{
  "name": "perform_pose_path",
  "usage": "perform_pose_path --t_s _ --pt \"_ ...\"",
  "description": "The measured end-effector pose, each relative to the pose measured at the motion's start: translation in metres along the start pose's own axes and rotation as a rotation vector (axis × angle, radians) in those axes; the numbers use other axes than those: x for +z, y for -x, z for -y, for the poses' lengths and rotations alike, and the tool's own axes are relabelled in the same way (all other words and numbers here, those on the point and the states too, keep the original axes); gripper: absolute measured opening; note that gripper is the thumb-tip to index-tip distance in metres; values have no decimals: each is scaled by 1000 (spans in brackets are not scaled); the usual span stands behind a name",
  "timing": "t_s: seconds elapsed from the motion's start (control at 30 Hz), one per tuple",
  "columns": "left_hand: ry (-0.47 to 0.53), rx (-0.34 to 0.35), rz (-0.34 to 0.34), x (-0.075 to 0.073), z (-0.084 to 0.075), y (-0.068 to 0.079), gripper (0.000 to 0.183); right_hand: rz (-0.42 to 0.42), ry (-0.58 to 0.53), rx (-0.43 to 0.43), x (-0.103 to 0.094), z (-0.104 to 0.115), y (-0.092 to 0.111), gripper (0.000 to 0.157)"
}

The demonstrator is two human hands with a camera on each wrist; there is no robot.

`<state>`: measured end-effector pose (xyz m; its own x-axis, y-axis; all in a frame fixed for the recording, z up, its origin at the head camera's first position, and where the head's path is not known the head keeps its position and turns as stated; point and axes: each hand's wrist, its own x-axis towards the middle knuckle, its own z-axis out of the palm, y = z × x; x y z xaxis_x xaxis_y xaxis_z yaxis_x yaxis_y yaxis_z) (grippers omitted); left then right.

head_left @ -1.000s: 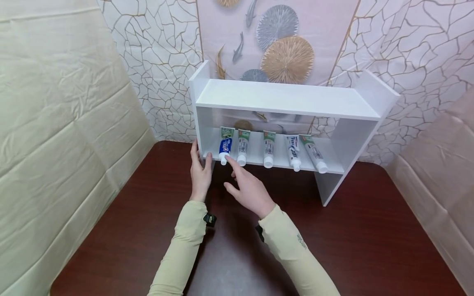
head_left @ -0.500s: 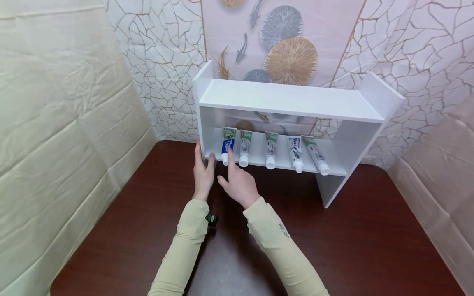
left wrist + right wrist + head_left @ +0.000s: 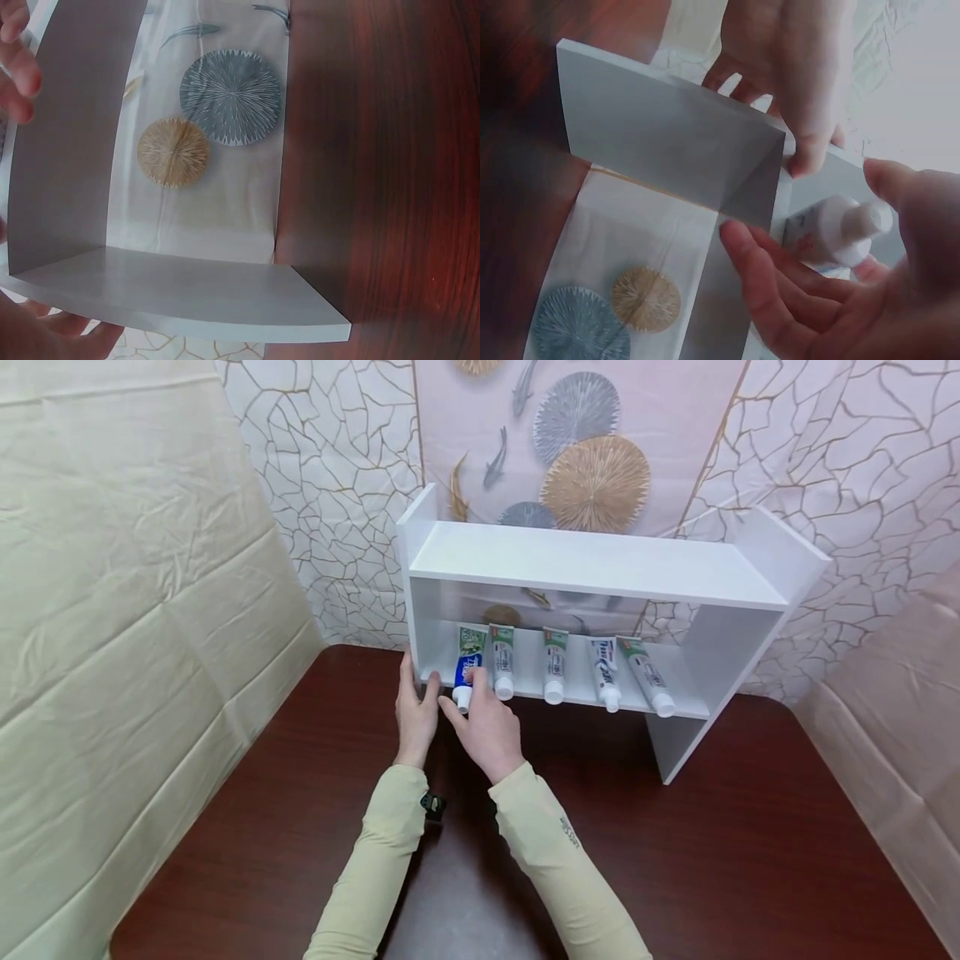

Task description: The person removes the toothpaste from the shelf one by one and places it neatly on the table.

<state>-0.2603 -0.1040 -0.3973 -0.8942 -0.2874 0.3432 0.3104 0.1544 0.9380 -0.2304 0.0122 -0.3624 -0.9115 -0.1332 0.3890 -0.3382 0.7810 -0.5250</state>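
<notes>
1. The left side panel [image 3: 424, 618] of the white shelf [image 3: 592, 556] is gripped by the left hand [image 3: 416, 727], with the fingers outside and the thumb at the near edge.
2. The blue and green tube [image 3: 468, 664] is laid at the left end of the lower board [image 3: 528, 668], its cap [image 3: 461, 698] projected past the near edge.
3. This tube is straddled by the spread thumb and index finger of the right hand [image 3: 491, 731]; the thumb is seen apart from it.
4. Four other tubes [image 3: 555, 664] are arranged to its right.
5. The shelf is stood on a brown table [image 3: 750, 827].
</notes>
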Motion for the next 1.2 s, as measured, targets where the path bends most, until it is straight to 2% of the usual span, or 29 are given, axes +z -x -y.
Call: perform_pose_path --t_s 0.17,0.2,0.33,0.53,0.63,0.8,0.87,1.07,1.2 --pt "17 5 -1 1 28 -11 59 -31 62 19 6 4 -5 46" --pt "18 12 -5 0 28 -11 59 -29 81 17 7 5 -5 47" --pt "18 37 -33 -1 26 -10 58 -36 141 -2 12 5 -6 45" --pt "11 44 -46 1 27 -10 58 -126 167 -29 18 1 -6 36" --pt "11 40 -45 3 28 -10 58 -149 148 -31 20 -2 -4 33" --pt "39 37 -45 2 27 -10 58 -135 94 -18 18 -4 2 31" --pt "48 26 -39 2 23 -9 59 -132 81 -12 16 -4 5 31" --pt "16 4 -34 -2 -6 3 60 -137 54 -32 8 -6 17 29" --pt "27 -7 -43 -1 7 -1 60 -144 44 -42 5 -8 27 28"
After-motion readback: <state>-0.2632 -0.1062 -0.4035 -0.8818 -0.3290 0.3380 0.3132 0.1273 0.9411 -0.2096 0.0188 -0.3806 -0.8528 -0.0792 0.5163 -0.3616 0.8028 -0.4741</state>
